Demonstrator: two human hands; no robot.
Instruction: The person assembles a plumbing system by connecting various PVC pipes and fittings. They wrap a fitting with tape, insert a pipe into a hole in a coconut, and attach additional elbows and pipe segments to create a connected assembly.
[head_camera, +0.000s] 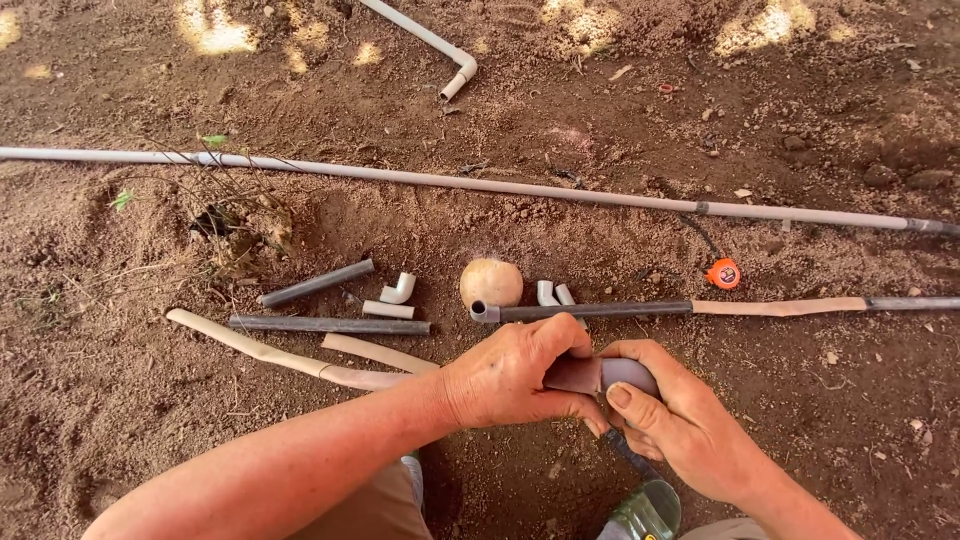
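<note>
Pipe (590, 375), short and grey, is gripped by both hands, left (510, 375) and right (680, 420), over bare soil (850, 420); fitting is under way, a steady push being called for next.

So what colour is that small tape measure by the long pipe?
Orange with a black centre, the tape measure; the head view shows it.
</note>
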